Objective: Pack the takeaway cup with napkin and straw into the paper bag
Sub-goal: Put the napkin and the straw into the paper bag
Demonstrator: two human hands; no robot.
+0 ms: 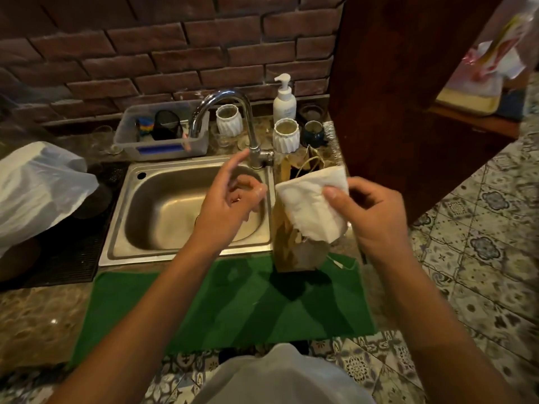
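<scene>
Nearest, a green felt mat (221, 304) covers the counter edge, and a brown paper bag (294, 252) stands upright on its far right corner. Right hand (376, 211) pinches a white folded napkin (312, 205) between thumb and fingers, in front of the bag's mouth. Left hand (230, 199) hangs empty, fingers loosely spread, over the steel sink (140, 228). Beyond stands a chrome tap (227, 112).

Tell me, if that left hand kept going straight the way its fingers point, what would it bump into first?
Probably the chrome tap: the left hand is open over the sink, with its raised finger aimed at the tap's base. Depth is hard to judge from this one view, so it might pass just in front.
</scene>
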